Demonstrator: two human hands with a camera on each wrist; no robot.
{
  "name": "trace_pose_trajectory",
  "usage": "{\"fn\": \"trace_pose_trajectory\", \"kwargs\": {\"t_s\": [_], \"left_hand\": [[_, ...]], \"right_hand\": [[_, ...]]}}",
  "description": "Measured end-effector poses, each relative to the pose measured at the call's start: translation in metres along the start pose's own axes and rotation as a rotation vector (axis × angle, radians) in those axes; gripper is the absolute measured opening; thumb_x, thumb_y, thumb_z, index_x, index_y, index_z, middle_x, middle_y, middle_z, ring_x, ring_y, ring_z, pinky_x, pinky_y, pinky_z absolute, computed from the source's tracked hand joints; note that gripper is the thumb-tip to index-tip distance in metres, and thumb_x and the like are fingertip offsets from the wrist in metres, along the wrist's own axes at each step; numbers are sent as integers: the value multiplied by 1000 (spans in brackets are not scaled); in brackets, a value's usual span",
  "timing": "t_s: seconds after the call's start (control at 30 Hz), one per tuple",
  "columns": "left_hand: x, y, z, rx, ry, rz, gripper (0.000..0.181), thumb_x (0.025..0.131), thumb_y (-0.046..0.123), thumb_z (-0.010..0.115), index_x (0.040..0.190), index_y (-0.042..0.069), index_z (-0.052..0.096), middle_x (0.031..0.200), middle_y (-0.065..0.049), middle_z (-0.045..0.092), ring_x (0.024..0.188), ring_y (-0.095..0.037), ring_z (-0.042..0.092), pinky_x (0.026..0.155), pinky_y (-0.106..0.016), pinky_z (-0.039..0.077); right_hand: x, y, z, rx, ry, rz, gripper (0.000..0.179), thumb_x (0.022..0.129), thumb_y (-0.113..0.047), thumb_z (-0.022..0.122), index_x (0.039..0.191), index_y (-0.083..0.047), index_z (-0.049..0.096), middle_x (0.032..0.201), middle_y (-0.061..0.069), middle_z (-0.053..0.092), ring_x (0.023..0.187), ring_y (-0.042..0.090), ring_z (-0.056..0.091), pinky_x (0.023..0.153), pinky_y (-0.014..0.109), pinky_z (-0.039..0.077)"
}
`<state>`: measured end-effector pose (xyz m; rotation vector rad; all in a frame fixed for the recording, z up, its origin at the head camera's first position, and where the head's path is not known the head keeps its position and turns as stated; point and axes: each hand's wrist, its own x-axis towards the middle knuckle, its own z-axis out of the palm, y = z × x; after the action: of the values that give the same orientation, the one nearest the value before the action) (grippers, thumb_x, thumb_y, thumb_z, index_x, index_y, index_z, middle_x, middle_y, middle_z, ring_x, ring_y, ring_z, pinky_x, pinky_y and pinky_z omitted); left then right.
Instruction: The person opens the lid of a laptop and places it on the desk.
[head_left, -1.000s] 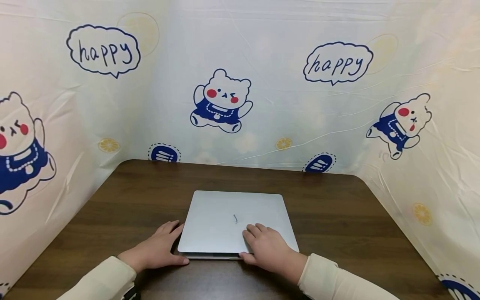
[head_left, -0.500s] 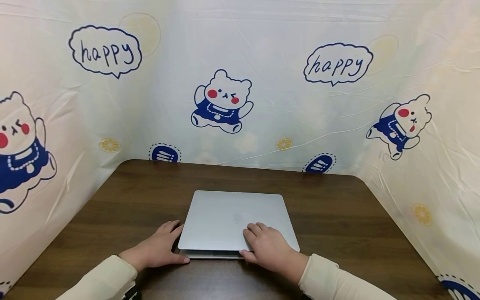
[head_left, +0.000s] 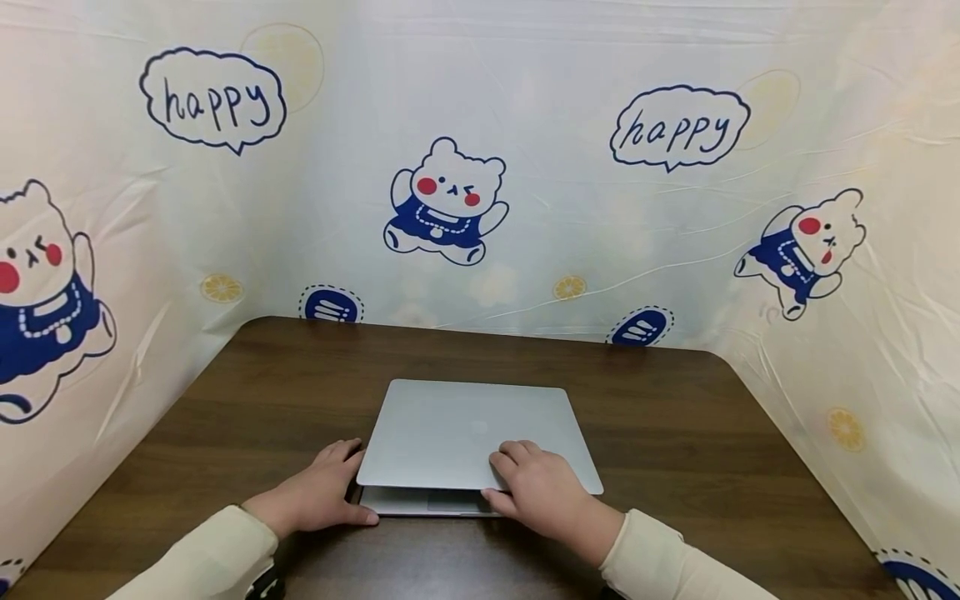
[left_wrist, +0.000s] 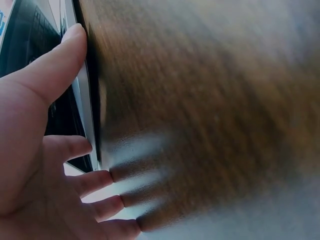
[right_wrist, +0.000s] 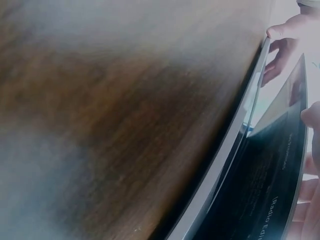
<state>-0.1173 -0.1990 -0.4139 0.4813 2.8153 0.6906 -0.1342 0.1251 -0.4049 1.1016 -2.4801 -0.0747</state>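
A silver laptop (head_left: 457,425) lies on the dark wooden table (head_left: 675,433), its lid raised a little at the front so a strip of the base shows. My right hand (head_left: 536,492) pinches the lid's front edge, fingers on top and thumb beneath. My left hand (head_left: 322,492) rests flat on the table against the laptop's front left corner. In the left wrist view its thumb (left_wrist: 55,70) presses the laptop's edge (left_wrist: 87,125). The right wrist view shows the gap between the base (right_wrist: 225,160) and the dark screen (right_wrist: 280,150).
A printed cloth screen (head_left: 480,167) with bears and "happy" bubbles walls the table at the back and both sides. Bare wood lies around the laptop, behind it and to the left and right.
The lid's front edge has risen from nearly closed to a small gap, lifted by my right hand. My left hand has stayed at the corner.
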Motion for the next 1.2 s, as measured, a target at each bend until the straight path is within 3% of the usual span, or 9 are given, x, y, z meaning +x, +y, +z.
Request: {"fn": "trace_pose_trajectory", "kwargs": {"t_s": [0.47, 0.7, 0.97, 1.2], "left_hand": [[-1, 0, 0, 1, 17, 17, 95, 69, 47, 83, 136, -10, 45, 141, -37, 34, 131, -58, 26, 102, -66, 27], [-2, 1, -1, 6, 14, 17, 92, 69, 45, 84, 136, -8, 47, 140, -37, 35, 130, -57, 27, 101, -66, 28], [-2, 3, -2, 31, 22, 31, 91, 69, 46, 83, 134, -8, 49, 138, -37, 37, 129, -57, 30, 101, -65, 29], [-2, 2, -1, 55, 23, 36, 94, 69, 48, 83, 136, -9, 47, 137, -37, 37, 128, -56, 32, 100, -64, 32]], "right_hand": [[3, 1, -3, -3, 112, 4, 31, 88, -42, 67, 100, -13, 69, 96, 2, 64, 88, 17, 63, 61, 30, 54], [4, 4, -6, 14, 189, -11, 38, 96, -47, 53, 97, -12, 69, 94, 3, 64, 85, 18, 64, 56, 30, 53], [7, 6, -9, 9, 148, 25, 29, 86, -40, 69, 99, -14, 72, 96, 1, 67, 86, 16, 65, 58, 30, 54], [11, 6, -15, 12, 186, 56, 26, 84, -39, 72, 95, -16, 72, 92, -1, 67, 83, 15, 65, 55, 31, 53]]}}
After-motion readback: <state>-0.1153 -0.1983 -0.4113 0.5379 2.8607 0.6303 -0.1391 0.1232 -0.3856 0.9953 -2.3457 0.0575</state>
